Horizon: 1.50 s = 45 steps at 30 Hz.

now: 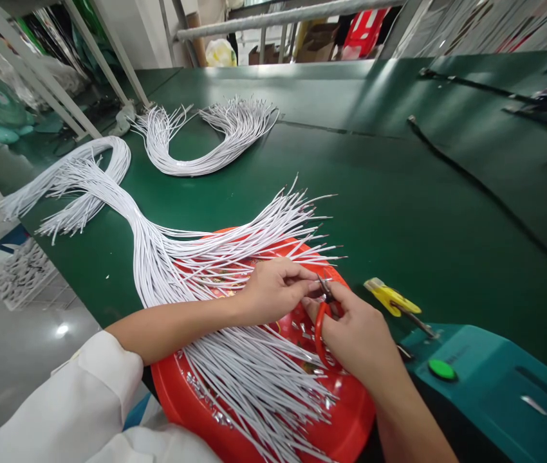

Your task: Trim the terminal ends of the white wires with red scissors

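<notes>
My left hand [276, 288] is closed in a pinch on a thin white wire end over a red tray [177, 399]. My right hand [358, 334] is closed round red-handled snips [320, 321], whose blades meet the pinched wire at my left fingertips. A large bundle of white wires [191, 263] fans across the tray, with more cut white wires [259, 379] lying in it. Small silvery offcuts are scattered on the tray floor.
A looped white wire bundle [206, 138] and another bundle [68, 183] lie farther back on the green table [399, 193]. A yellow-handled tool [394, 299] rests right of the tray. A teal machine with a green button [441, 369] stands at the right. Black cables [476, 183] cross the table.
</notes>
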Available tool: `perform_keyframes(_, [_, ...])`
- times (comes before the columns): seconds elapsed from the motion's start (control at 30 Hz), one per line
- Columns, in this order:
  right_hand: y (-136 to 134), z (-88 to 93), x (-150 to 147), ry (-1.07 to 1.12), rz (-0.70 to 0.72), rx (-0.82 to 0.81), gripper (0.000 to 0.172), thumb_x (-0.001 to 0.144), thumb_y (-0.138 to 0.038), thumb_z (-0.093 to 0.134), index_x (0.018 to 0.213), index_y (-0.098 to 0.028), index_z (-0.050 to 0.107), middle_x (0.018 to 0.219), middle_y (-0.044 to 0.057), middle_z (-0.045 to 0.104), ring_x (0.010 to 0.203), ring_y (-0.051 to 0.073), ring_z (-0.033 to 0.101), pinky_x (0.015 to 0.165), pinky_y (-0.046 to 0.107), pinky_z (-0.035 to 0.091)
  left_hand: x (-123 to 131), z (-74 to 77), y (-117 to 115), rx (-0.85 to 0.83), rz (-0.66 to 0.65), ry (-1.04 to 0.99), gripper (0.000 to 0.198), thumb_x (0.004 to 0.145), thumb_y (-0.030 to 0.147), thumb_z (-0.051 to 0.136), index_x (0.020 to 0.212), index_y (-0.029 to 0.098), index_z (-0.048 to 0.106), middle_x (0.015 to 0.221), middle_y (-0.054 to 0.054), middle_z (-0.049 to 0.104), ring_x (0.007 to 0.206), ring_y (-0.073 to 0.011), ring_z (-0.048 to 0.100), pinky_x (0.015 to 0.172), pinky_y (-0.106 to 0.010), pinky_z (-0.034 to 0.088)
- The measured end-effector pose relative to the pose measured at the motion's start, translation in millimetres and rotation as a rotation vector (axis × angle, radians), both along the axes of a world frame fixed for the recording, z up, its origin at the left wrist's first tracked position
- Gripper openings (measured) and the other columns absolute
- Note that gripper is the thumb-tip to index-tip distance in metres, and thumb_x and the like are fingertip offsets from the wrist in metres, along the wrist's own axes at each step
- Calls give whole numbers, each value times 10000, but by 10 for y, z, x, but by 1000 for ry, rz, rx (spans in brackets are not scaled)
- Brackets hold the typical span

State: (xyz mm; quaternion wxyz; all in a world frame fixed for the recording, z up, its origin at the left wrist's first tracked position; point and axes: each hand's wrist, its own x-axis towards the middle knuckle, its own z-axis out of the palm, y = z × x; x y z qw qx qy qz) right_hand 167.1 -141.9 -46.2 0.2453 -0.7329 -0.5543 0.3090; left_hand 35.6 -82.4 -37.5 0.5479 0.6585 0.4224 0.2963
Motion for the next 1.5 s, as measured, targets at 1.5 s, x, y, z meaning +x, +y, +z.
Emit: perform_keyframes(1.5, [-17, -214, 170, -603, 263, 472, 222, 705, -244, 481, 848, -195, 644, 528, 38, 544, 469, 169, 454, 470, 266, 214, -67, -246, 30, 600, -360, 506, 224, 823, 118, 449, 867, 148, 667, 832, -69, 651, 797, -174, 592, 710, -270, 467])
